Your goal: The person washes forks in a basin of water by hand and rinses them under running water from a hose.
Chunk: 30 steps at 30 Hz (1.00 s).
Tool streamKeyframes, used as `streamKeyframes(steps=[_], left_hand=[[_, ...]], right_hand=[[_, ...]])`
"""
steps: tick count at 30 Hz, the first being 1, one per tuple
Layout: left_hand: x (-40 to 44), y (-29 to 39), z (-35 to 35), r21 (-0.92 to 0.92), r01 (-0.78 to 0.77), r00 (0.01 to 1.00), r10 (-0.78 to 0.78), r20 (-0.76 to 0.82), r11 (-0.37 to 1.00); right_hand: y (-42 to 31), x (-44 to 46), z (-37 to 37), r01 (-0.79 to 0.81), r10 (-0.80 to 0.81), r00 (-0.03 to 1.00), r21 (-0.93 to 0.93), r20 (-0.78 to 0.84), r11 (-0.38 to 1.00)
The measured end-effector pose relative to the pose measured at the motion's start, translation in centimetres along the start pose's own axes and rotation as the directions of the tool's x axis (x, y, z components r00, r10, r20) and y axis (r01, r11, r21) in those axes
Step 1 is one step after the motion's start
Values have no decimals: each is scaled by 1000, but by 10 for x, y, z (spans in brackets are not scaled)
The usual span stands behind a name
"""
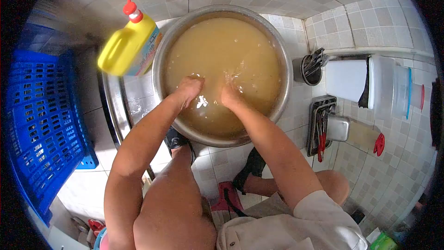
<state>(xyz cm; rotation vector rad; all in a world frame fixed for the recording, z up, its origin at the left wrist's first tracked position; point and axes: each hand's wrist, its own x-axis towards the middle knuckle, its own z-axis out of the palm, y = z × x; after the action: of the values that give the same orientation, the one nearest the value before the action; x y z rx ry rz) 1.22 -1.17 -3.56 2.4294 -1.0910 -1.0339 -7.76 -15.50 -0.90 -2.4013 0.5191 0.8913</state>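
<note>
A wide metal basin stands on the tiled floor in front of me, filled with cloudy yellowish-brown water. My left hand dips into the water left of the middle, its back and wrist above the surface. To its right, my right hand is sunk in up to about the wrist, with ripples and splashes around it. The murky water hides the fingers of both hands, so whatever they may hold does not show.
A yellow jug with a red pump stands against the basin's left side. Farther left is a blue plastic crate. On the right are a dark pot of utensils, a black tray with red-handled tools and plastic containers. Tiled walls enclose the corner.
</note>
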Motion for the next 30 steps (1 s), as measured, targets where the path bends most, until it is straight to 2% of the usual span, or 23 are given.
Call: streamKeyframes(steps=[1, 2, 6, 8, 9, 10, 11, 14, 15, 16, 17, 18, 19, 20, 21, 22, 23, 24, 25, 26, 27, 29, 30], left_hand=[[-25, 35, -36, -568, 287, 956, -271, 114, 771], [-38, 53, -57, -870, 455, 844, -403, 353, 190], [-32, 38, -34, -812, 484, 838, -442, 321, 327], [-14, 3, 10, -601, 210, 977, -191, 96, 771], [-9, -3, 14, -600, 214, 976, -194, 99, 771], [-5, -7, 16, -230, 72, 987, -36, 155, 970], [-2, -9, 19, 161, -136, 960, 89, 267, 978], [-21, 15, -10, 143, -260, 942, 219, 253, 955], [-24, 21, -10, 140, -260, 942, 218, 255, 955], [-26, 25, -10, -61, -48, 970, 61, 234, 997], [-27, 29, -11, -261, 166, 964, -101, 246, 951], [-29, 31, -12, -261, 169, 964, -105, 244, 950], [-31, 34, -12, -376, 170, 975, -100, 197, 911], [-33, 36, -13, -485, 162, 984, -102, 149, 860], [-36, 38, -20, -483, 166, 983, -105, 150, 860], [-40, 42, -30, -371, 151, 984, -105, 143, 916], [-43, 42, -35, -255, 136, 985, -103, 138, 957], [-38, 34, -24, -255, 141, 985, -108, 138, 957], [-26, 18, -5, -391, 141, 990, -127, 61, 910], [-20, 10, 5, -519, 126, 988, -155, -13, 845], [-21, 10, 3, -519, 128, 987, -157, -13, 845], [-20, 13, -1, -804, 47, 950, -274, -147, 593], [-22, 21, -10, -804, 46, 950, -276, -149, 592]], right_hand=[[-1, 0, 7, 9, -13, 998, 57, 59, 998], [-3, 1, 12, 11, -14, 998, 56, 60, 998], [-7, 2, 33, 6, -19, 992, 111, 123, 994], [-15, -6, 30, 7, -25, 990, 130, 140, 991], [-27, -21, 15, 17, -25, 979, 38, 201, 999], [-32, -29, 8, 32, -17, 965, -55, 261, 998], [-32, -31, 10, 31, -16, 964, -54, 264, 998], [-20, -23, 33, 36, -30, 963, -16, 267, 999], [-2, -6, 62, 210, -240, 964, 224, 114, 952], [6, 3, 79, 397, -399, 913, 418, -86, 817], [0, 1, 75, 398, -401, 912, 417, -86, 817], [-10, -5, 65, 249, -250, 966, 457, -60, 854], [-19, -10, 59, 92, -91, 996, 493, -25, 865], [-30, -15, 53, 92, -93, 995, 495, -23, 864], [-39, -18, 49, 80, -31, 996, 637, -87, 766], [-43, -18, 48, 81, 40, 989, 760, -140, 645], [-41, -13, 51, 82, 36, 990, 761, -137, 644], [-34, -2, 57, -9, 103, 990, 691, -94, 723], [-29, 5, 59, -101, 172, 983, 609, -60, 787], [-28, 5, 55, -100, 169, 984, 609, -58, 787], [-28, 3, 50, -56, 151, 984, 647, -91, 761], [-30, -2, 41, -11, 132, 983, 681, -126, 732], [-30, -4, 38, 108, 50, 982, 754, -184, 648]])
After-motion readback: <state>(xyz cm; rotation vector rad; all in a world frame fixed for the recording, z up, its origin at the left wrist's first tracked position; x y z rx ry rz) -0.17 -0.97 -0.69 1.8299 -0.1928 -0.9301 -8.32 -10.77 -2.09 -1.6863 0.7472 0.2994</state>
